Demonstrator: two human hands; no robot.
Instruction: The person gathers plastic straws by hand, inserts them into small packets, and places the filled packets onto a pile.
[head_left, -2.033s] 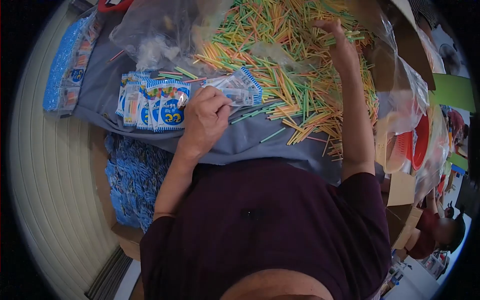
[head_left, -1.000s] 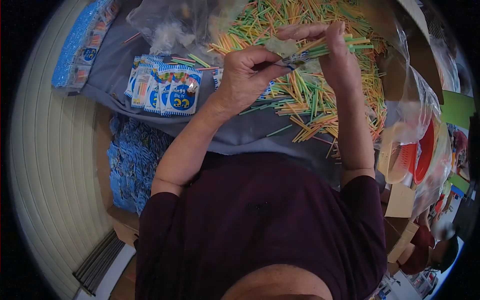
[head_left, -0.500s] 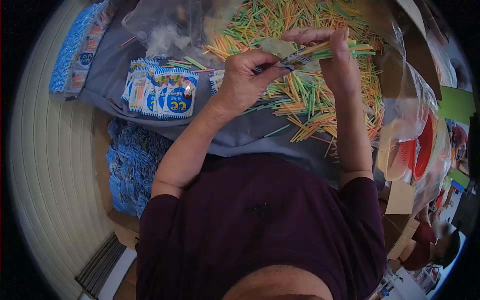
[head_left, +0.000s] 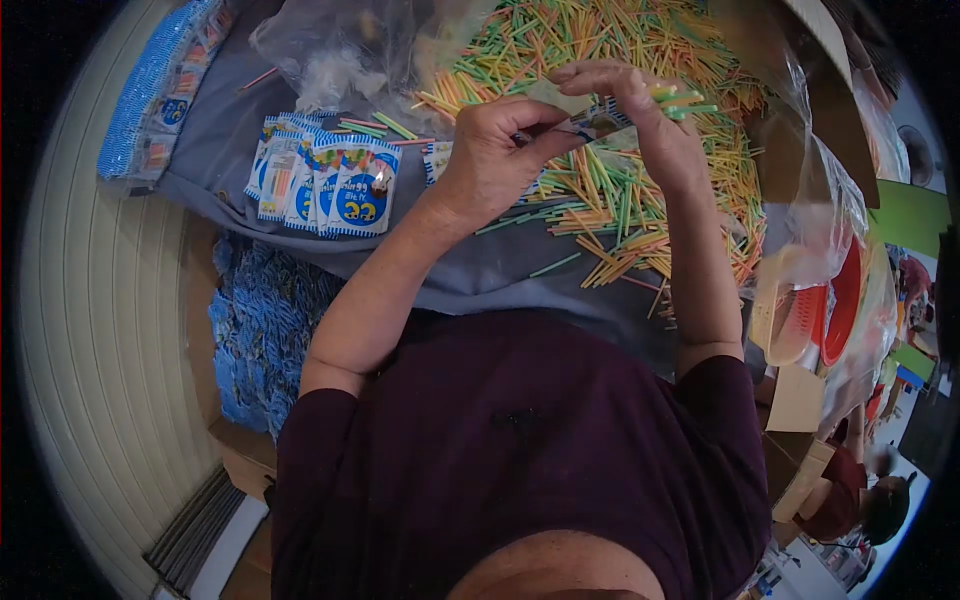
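Note:
My left hand (head_left: 492, 160) pinches the edge of a small blue-and-white packet (head_left: 600, 122) above the table. The packet lies between my two hands. My right hand (head_left: 655, 125) is wrapped round a bundle of coloured sticks (head_left: 683, 102), whose green and yellow ends stick out past the fingers. The other ends of the sticks are at the packet's mouth, partly hidden by the fingers. Beneath and behind the hands spreads a large heap of green, yellow and orange sticks (head_left: 615, 200). Left of my left hand, several filled packets (head_left: 362, 190) lie overlapping in a row.
A blue-striped strip of packets (head_left: 150, 90) lies at the far left. Clear plastic bags (head_left: 345, 60) rest behind the row. Below is a box of blue material (head_left: 265, 330). Red and cream baskets (head_left: 845, 310) stand at the right, with another person (head_left: 845, 495) beyond.
The sticks have slid leftward toward the packet, so shorter ends show past my right hand. The right fingers have curled more around them. My left hand has barely moved.

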